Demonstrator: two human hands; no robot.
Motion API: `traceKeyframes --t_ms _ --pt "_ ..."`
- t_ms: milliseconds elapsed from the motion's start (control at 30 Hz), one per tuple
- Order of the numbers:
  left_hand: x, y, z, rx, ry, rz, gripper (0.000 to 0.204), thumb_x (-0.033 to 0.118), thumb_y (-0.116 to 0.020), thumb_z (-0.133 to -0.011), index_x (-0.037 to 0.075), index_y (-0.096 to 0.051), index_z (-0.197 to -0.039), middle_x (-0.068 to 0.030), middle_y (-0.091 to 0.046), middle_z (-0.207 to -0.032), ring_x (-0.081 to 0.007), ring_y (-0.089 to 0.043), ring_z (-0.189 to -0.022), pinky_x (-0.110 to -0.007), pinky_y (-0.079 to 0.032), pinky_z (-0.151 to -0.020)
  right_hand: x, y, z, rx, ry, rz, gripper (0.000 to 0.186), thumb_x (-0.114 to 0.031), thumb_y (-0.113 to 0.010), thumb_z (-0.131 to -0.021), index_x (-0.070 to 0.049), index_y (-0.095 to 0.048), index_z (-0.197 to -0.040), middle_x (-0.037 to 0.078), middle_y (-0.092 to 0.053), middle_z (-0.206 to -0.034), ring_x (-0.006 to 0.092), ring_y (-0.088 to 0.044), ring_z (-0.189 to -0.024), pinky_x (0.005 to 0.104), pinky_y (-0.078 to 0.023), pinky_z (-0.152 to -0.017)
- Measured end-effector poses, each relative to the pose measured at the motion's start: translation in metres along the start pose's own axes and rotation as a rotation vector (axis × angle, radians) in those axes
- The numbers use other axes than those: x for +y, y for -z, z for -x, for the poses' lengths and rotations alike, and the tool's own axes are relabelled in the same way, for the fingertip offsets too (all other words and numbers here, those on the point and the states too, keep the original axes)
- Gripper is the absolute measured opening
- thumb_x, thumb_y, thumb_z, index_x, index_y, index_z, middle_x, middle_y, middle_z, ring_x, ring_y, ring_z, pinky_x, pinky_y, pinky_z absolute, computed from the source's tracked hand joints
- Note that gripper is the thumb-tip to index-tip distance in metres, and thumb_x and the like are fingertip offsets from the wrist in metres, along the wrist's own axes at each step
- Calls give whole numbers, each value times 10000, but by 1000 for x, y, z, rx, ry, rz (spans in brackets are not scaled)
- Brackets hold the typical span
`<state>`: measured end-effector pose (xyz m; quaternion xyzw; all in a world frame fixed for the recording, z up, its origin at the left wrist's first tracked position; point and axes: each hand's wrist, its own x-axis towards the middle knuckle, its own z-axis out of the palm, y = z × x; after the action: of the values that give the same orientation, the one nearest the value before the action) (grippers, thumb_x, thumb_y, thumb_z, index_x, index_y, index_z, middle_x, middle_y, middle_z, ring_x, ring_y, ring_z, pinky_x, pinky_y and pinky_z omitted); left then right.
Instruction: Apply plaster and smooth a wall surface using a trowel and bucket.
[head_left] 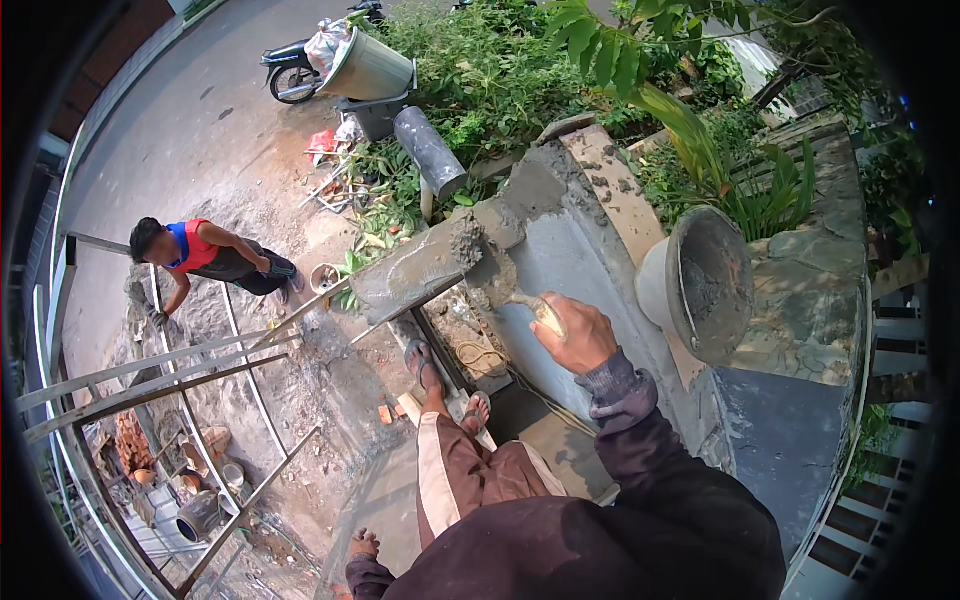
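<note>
My right hand (580,338) grips the wooden handle (547,318) of a trowel, whose mortar-smeared blade (502,292) is at the rough edge of a wet mortar ledge (405,268). Beside it is a smooth grey sloping surface (555,250). A bucket (718,285) with grey mortar inside stands to the right on a board (590,165). My left hand (363,543) hangs low at the bottom, fingers loosely bent and apart, holding nothing visible. My sandalled feet rest on a narrow support below the ledge, near a coiled rope (478,357).
A person (210,258) stands below at left among metal frame bars (160,368). Loose bricks (385,413) and pots (215,440) lie on the ground. Plants (470,80), a grey cylinder (428,150), a motorbike (292,80) and a large bin (365,70) are behind. A paved top (800,300) runs at right.
</note>
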<state>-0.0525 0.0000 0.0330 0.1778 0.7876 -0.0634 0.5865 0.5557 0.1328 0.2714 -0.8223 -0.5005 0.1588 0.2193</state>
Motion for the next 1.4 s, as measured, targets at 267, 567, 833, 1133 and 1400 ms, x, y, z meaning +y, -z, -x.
traceKeyframes --t_ms 267,567,833,1133,1400 --pt "-43 -56 26 -119 -59 -175 449 176 -481 -791 93 -317 -1201 -75 -562 -840 -181 -573 -674 -301 -447 -521 107 -73 -85 -682 -553 -778 363 -224 -614 -696 20 -519 -947 181 -572 -708 275 -583 -651 332 -452 -599" --pt "-22 -41 38 -40 -51 -16 441 151 -506 -783 67 -344 -1184 -104 -573 -861 -184 -584 -669 -286 -451 -508 118 -81 -13 7 -324 -341 235 -137 -539 -715 22 -512 -886 131 -538 -639 249 -555 -551 336 -449 -524" --pt "39 -29 43 -83 6 -99 446 248 -541 -770 159 -420 -1190 -132 -576 -933 -210 -559 -823 -343 -446 -723 133 -175 -71 -46 -847 -647 277 -153 -561 -723 11 -428 -903 99 -515 -659 156 -507 -428 288 -441 -384" --pt "107 -32 55 -42 -140 -140 378 245 -568 -756 134 -493 -1110 -125 -564 -915 -208 -531 -833 -325 -418 -721 157 -174 -121 98 -809 -617 337 -153 -582 -717 14 -427 -965 112 -534 -668 156 -509 -405 293 -416 -334" --pt "114 -39 71 -44 -300 -224 333 228 -589 -727 68 -535 -1014 -112 -514 -974 -207 -476 -876 -314 -405 -743 152 -128 -84 179 -717 -810 287 -167 -588 -731 -7 -434 -913 54 -496 -594 113 -474 -385 261 -407 -318"
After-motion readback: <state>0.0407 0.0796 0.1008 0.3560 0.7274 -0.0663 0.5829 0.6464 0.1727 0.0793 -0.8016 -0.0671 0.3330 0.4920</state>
